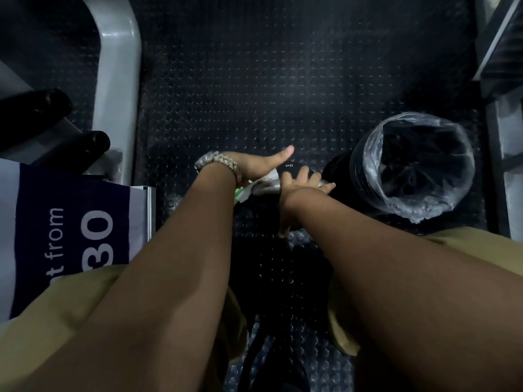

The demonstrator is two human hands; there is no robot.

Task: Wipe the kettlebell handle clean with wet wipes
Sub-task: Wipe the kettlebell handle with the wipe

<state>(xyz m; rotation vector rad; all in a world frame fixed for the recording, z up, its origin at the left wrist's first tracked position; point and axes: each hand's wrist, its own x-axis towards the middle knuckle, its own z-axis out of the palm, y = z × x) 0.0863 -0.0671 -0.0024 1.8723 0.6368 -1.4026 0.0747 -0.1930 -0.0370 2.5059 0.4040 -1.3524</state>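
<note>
A black kettlebell stands on the studded floor below me, its shiny metal handle (267, 187) running left to right between my hands. My left hand (259, 165), with a metal watch on the wrist, presses a white wet wipe (249, 190) against the handle's left end, thumb stuck out. My right hand (301, 185) grips the handle's right part, fingers curled over it. The kettlebell's dark body is mostly hidden under my hands and in shadow.
A bin (413, 165) lined with clear plastic stands just right of the kettlebell. A grey machine frame (119, 80) with black grips rises at the left, beside a blue and white sign (70, 239). More equipment (501, 66) lines the right edge. Black studded matting (268, 80) lies ahead.
</note>
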